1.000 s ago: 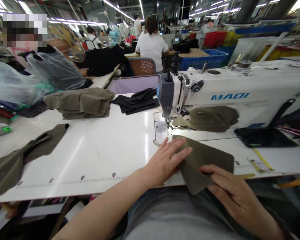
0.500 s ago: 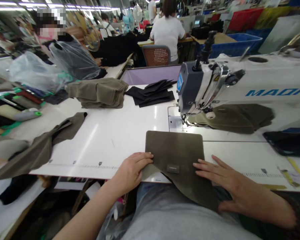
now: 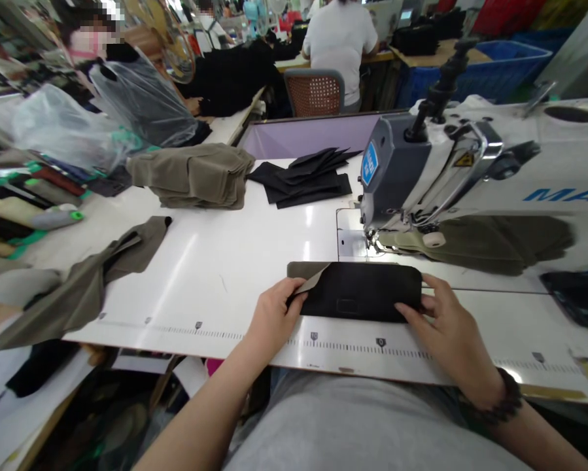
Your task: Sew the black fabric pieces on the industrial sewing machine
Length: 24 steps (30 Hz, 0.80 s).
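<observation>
A folded fabric piece (image 3: pixel 367 294) lies on the white table in front of the sewing machine (image 3: pixel 396 176), its black side up and a corner of olive showing at the left. My left hand (image 3: pixel 278 311) pinches that left corner between thumb and fingers. At the right end, my right hand (image 3: pixel 441 317) grips the edge, thumb on top and fingers behind. The needle area sits just beyond the fabric. Under the machine arm rests a stack of olive pieces (image 3: pixel 500 242).
Olive pieces (image 3: pixel 190 176) are stacked behind on the left, beside black pieces (image 3: pixel 308 180). A loose olive piece (image 3: pixel 92 281) and thread cones (image 3: pixel 53 219) lie far left. A dark phone-like object (image 3: pixel 578 297) is at right. A person in white (image 3: pixel 340 46) sits beyond.
The olive fabric that hung over the table edge is now folded over, black side up. Both hands went from resting flat on it to gripping its ends. The view has shifted slightly.
</observation>
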Motion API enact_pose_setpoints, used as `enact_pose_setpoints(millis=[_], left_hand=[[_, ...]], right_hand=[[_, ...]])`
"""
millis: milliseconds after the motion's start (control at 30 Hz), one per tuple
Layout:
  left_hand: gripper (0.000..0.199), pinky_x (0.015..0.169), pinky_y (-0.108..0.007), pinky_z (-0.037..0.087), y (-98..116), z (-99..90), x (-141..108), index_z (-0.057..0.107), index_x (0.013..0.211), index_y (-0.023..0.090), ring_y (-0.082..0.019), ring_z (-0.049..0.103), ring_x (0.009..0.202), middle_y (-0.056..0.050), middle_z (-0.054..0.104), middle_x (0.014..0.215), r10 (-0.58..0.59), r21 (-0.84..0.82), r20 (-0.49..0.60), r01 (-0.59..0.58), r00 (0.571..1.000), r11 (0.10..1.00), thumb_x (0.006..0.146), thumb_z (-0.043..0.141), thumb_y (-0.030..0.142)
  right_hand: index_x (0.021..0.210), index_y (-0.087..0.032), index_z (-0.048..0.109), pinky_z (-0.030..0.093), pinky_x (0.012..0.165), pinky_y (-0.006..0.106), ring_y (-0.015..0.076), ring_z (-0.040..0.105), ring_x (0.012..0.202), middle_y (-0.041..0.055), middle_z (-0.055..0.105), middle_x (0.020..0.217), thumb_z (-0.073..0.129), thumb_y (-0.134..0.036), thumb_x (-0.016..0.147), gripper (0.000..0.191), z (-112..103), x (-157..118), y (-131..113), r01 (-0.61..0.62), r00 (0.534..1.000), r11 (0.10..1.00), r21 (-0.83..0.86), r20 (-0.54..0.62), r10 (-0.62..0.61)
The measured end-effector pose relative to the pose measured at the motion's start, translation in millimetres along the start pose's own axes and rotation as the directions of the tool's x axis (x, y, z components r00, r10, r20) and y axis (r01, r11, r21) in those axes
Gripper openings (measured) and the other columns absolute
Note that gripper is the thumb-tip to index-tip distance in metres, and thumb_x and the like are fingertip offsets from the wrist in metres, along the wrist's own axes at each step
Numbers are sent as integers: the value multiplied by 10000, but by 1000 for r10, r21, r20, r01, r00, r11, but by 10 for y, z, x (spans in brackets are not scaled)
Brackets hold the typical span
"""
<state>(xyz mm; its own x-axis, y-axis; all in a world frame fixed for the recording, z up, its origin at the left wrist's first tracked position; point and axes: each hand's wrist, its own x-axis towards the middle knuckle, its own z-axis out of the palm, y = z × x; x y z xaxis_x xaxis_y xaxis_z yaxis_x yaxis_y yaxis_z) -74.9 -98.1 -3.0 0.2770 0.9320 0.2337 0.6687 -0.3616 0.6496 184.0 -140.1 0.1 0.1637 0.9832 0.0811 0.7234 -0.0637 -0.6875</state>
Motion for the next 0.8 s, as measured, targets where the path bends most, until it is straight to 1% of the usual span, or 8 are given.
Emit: enact_pose_setpoints(millis=[67, 133, 233, 300, 333, 433, 633, 800], left_hand=[[421, 738, -301, 517, -29, 18, -33, 420, 1223, 158, -164, 603, 815, -47, 618, 909, 8, 4, -44, -8, 999, 1000, 807, 481, 141], [525, 784, -305, 510, -38, 25, -54, 279, 1331, 165, -169, 585, 895, -75, 585, 1006, 76, 25, -58, -74, 995, 997, 831, 439, 135], [401, 798, -265, 508, -14, 14, -55, 450, 1230, 167, -157, 571, 933, -86, 552, 1048, 182, 46, 18, -183, 983, 982, 848, 356, 88], [333, 799, -253, 512, 10, 2, -47, 543, 1127, 146, -154, 577, 916, -87, 557, 1022, 170, 58, 37, -172, 985, 983, 856, 354, 99], [306, 802, -258, 514, 20, -2, -42, 560, 1102, 136, -157, 581, 904, -87, 563, 1004, 153, 71, 27, -154, 988, 985, 862, 371, 122], [268, 795, -272, 523, 34, -7, -34, 573, 1082, 132, -162, 593, 858, -77, 580, 953, 119, 126, -3, -117, 993, 985, 868, 424, 193], [256, 776, -264, 528, 12, -7, -2, 587, 1053, 111, -156, 597, 825, -74, 583, 913, 149, 213, -24, -140, 989, 967, 868, 433, 197], [248, 739, -269, 538, -4, -13, 31, 596, 1034, 121, -150, 596, 788, -67, 584, 886, 162, 251, -21, -151, 987, 956, 869, 431, 205]], right_hand=[[1267, -152, 309, 505, 633, 308, 206, 644, 706, 50, 675, 788, 537, -382, 777, 587, 9, -13, 2, -24, 1000, 997, 73, -19, 25], [1258, -164, 316, 502, 629, 299, 189, 639, 685, 32, 662, 757, 508, -370, 803, 535, 0, -15, 24, 4, 1000, 997, 75, -5, -4], [1037, -209, 520, 489, 651, 294, 171, 623, 708, 27, 647, 784, 450, -336, 836, 248, -18, 0, 86, 148, 989, 988, -47, 30, -147], [916, -214, 580, 481, 684, 295, 169, 612, 763, 33, 648, 845, 435, -311, 841, 190, -16, 11, 120, 237, 972, 966, -107, 30, -235], [908, -211, 591, 478, 699, 296, 170, 608, 786, 35, 648, 868, 433, -302, 842, 194, -11, 16, 128, 258, 966, 959, -120, 20, -257], [950, -197, 597, 475, 709, 299, 173, 603, 806, 38, 651, 895, 432, -287, 842, 217, 9, 30, 118, 251, 968, 959, -133, 11, -252], [991, -203, 581, 464, 651, 290, 165, 600, 725, 22, 653, 856, 447, -276, 835, 218, 13, 98, 48, 161, 987, 978, -131, 40, -157], [962, -191, 584, 450, 633, 275, 156, 581, 715, 17, 625, 811, 446, -249, 838, 195, 3, 156, -1, 176, 983, 975, -137, 67, -168]])
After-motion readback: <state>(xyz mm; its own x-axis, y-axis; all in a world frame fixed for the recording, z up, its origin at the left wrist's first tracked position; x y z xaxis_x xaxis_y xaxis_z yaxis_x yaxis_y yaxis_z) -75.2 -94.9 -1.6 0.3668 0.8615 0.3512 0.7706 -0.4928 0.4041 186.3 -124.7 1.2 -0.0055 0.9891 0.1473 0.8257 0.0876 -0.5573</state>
